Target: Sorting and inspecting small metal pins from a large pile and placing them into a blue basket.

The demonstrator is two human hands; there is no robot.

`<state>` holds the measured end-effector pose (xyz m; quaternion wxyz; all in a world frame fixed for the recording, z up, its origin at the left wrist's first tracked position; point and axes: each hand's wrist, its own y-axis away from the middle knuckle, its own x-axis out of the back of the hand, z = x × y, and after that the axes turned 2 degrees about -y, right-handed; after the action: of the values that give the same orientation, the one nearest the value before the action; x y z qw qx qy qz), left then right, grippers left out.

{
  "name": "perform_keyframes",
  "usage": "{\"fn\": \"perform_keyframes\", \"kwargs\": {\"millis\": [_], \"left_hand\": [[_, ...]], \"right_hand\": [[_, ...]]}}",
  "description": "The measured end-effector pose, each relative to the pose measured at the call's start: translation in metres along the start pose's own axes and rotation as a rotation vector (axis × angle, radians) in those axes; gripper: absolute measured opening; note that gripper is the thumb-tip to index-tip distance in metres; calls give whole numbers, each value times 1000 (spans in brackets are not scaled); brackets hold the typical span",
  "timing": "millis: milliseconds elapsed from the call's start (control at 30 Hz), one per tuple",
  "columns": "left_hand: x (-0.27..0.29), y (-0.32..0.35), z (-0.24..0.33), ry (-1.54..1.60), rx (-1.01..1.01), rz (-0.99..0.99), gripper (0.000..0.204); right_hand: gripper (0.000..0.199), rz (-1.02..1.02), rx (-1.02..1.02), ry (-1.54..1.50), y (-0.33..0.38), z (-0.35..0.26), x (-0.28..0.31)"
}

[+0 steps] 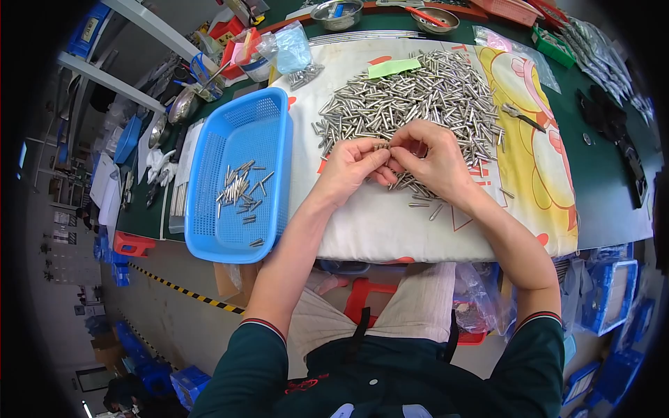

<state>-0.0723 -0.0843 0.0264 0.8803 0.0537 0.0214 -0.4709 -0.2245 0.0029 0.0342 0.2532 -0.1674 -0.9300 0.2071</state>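
My left hand (352, 166) and my right hand (433, 159) meet over a white printed cloth (390, 223), fingertips pinching a small metal pin (381, 147) between them. Just beyond the hands lies a big heap of short silver metal pins (411, 94). A few loose pins (425, 202) lie under my right hand. To the left stands a blue plastic basket (240, 177) holding several of the same pins (240, 191).
A green paper slip (394, 67) lies on the heap. Small cutters (521, 117) rest on the cloth at right. Metal bowls (336, 14) and plastic bags (293, 47) stand at the back. Green bench (606, 174), black parts on the right.
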Motion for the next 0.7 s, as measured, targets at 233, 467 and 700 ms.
{"fn": "perform_keyframes", "kwargs": {"millis": [233, 467, 700], "left_hand": [[-2, 1, 1, -71, -53, 15, 19], [-6, 1, -3, -194, -127, 66, 19], [-6, 2, -5, -227, -134, 88, 18]], "right_hand": [[12, 50, 171, 68, -1, -4, -2], [14, 36, 257, 201, 2, -3, -4], [9, 37, 382, 226, 1, -5, -2]]}}
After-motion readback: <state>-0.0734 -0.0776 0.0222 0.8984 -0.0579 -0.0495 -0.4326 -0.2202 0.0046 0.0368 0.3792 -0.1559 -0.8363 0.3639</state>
